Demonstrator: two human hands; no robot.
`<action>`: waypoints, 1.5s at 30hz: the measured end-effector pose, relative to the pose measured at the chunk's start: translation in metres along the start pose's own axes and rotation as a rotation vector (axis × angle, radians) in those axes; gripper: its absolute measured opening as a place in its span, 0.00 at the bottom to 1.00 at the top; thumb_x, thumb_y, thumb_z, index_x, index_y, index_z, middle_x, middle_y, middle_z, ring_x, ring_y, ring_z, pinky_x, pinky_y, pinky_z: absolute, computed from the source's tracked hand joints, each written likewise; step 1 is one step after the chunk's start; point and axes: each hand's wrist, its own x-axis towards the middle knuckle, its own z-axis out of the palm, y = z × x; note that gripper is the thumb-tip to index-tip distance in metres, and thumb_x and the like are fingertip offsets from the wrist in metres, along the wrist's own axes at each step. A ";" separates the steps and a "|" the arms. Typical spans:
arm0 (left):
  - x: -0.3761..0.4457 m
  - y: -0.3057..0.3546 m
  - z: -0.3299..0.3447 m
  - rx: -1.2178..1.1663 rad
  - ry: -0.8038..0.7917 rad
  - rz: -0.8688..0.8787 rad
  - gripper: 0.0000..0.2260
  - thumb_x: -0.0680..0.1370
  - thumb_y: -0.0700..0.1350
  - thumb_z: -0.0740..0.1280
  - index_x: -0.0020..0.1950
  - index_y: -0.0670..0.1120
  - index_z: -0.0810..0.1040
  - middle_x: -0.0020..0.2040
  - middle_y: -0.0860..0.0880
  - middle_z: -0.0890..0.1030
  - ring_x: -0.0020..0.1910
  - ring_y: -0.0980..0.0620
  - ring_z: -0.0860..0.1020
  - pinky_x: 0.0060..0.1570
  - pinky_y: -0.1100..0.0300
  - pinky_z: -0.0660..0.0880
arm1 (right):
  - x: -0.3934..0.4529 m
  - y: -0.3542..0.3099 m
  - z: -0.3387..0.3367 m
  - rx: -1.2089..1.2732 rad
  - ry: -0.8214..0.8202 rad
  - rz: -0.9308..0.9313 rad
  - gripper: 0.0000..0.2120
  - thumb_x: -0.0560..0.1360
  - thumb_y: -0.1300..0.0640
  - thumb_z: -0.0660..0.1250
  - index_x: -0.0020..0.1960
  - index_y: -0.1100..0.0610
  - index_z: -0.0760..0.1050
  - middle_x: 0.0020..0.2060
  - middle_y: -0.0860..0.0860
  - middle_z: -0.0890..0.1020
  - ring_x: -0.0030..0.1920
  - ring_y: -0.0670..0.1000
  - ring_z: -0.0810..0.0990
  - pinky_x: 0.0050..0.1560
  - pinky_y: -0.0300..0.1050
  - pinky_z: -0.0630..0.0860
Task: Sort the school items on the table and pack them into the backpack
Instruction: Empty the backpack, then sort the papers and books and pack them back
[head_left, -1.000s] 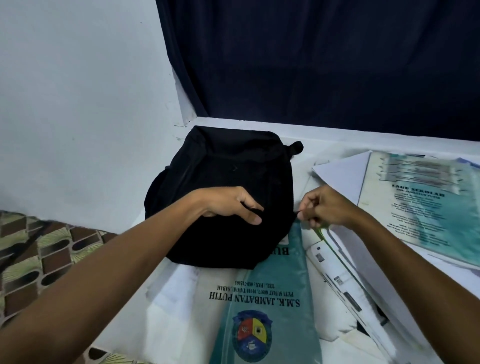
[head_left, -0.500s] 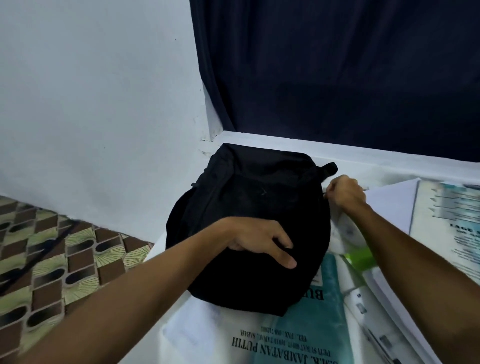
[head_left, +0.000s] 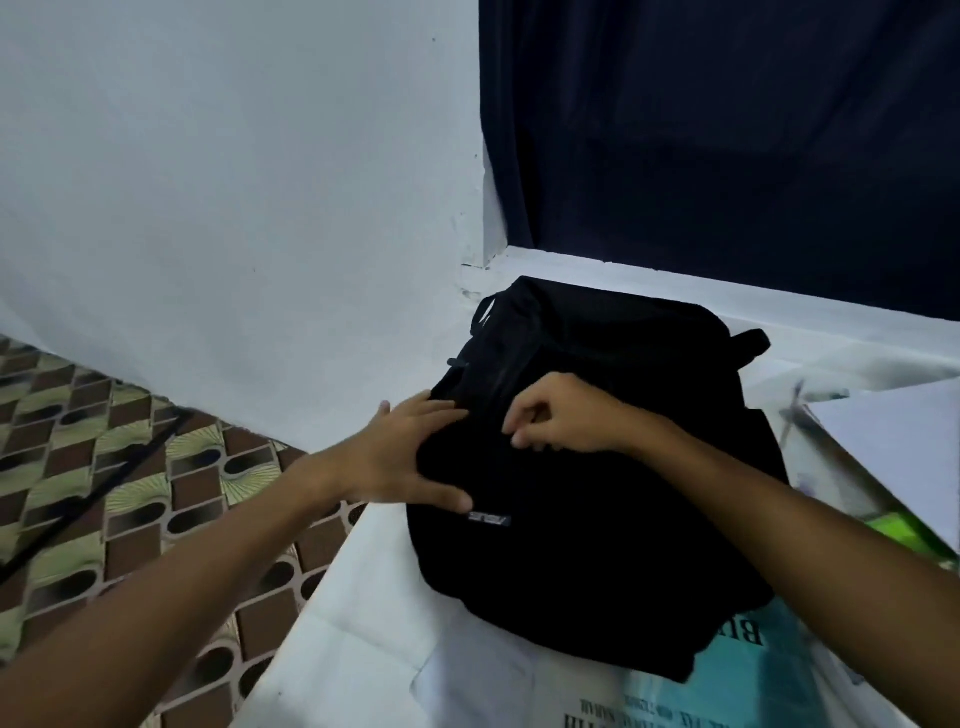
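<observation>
A black backpack (head_left: 597, 545) lies on the white table (head_left: 332, 639), a small logo on its front. My left hand (head_left: 405, 457) lies against the bag's left side, fingers spread and fairly straight, thumb across the front fabric. Over the upper middle of the bag, my right hand (head_left: 561, 415) has curled fingers that pinch the fabric along a seam or zipper line; what it pinches is too dark to make out. A teal school booklet (head_left: 737, 675) pokes out from under the bag's near edge. White papers (head_left: 883, 431) lie to the right.
A white wall rises to the left and a dark curtain (head_left: 727, 130) hangs behind the table. The patterned floor (head_left: 104, 493) lies below the table's left edge. Something bright green (head_left: 904, 530) shows among the papers on the right.
My right hand left the bag's right edge and moved onto its upper middle. My left hand slid from the front to the left side and spread its fingers. The view swung left.
</observation>
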 end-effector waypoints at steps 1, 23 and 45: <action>-0.006 -0.007 0.009 0.028 -0.058 -0.043 0.63 0.50 0.85 0.57 0.79 0.53 0.54 0.79 0.54 0.55 0.78 0.54 0.44 0.76 0.42 0.42 | 0.004 -0.008 0.010 0.000 -0.082 -0.007 0.04 0.71 0.62 0.73 0.46 0.57 0.82 0.37 0.55 0.83 0.32 0.47 0.80 0.34 0.39 0.77; -0.016 -0.034 0.070 0.011 -0.003 -0.070 0.63 0.50 0.86 0.47 0.79 0.57 0.38 0.79 0.54 0.36 0.74 0.44 0.28 0.69 0.30 0.33 | 0.025 -0.034 0.057 -0.440 -0.304 -0.158 0.17 0.69 0.46 0.75 0.56 0.49 0.81 0.41 0.42 0.74 0.44 0.44 0.75 0.43 0.40 0.73; -0.017 -0.031 0.063 -0.089 -0.030 -0.068 0.60 0.54 0.78 0.59 0.80 0.56 0.41 0.80 0.53 0.37 0.75 0.46 0.29 0.70 0.32 0.34 | 0.006 -0.040 0.062 -0.313 -0.292 -0.215 0.03 0.72 0.55 0.72 0.44 0.52 0.83 0.38 0.45 0.83 0.40 0.43 0.80 0.47 0.40 0.77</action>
